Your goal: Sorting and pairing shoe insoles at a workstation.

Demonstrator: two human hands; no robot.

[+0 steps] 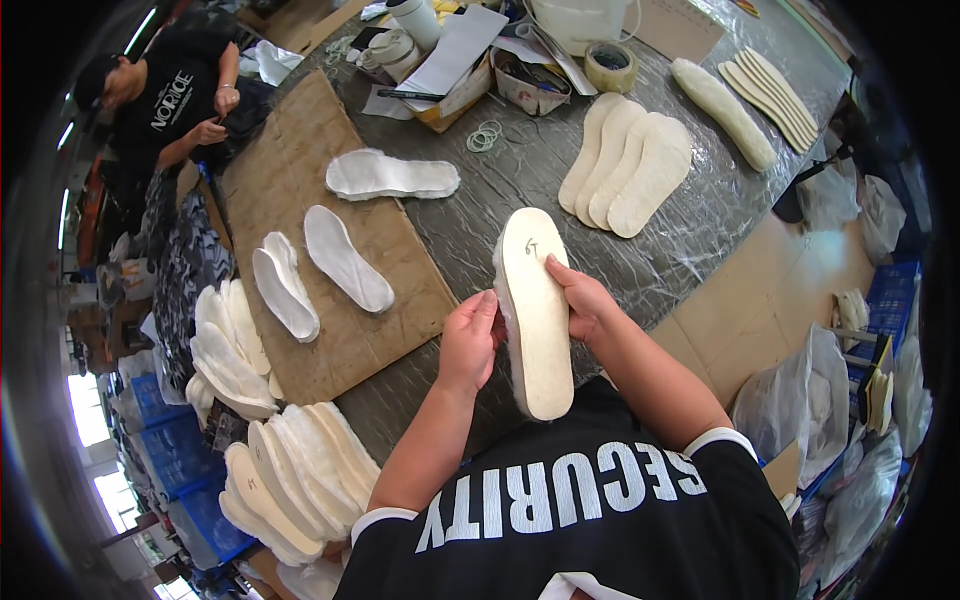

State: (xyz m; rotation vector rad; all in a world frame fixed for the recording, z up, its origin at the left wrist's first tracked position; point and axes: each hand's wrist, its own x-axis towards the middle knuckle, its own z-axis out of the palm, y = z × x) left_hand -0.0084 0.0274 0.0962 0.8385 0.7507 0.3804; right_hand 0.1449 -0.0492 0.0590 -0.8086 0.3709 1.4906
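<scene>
A cream insole (pixel 541 340) with a fluffy fleece edge is held up before my chest, its smooth marked face toward me. My right hand (pixel 585 303) grips its right edge, thumb on the face and fingers behind. At the left edge, my left hand (pixel 474 337) pinches the fleece between thumb and fingers. Two white insoles, one upright-leaning (pixel 286 288) and one tilted (pixel 348 260), lie on a brown board (pixel 340 355) to the left. Another fleece insole (pixel 392 176) lies across the board's far edge. Several flat cream insoles (pixel 648 175) are fanned out beyond my right hand.
Stacked fleece insoles (pixel 290 475) stand at the near left, with more (pixel 228 345) beyond. On the far table are a tape roll (pixel 611 67), rubber bands (pixel 484 136), a box of papers (pixel 455 95) and further insoles (pixel 770 100). A co-worker (pixel 175 90) is at far left. Plastic bags (pixel 795 405) fill the right.
</scene>
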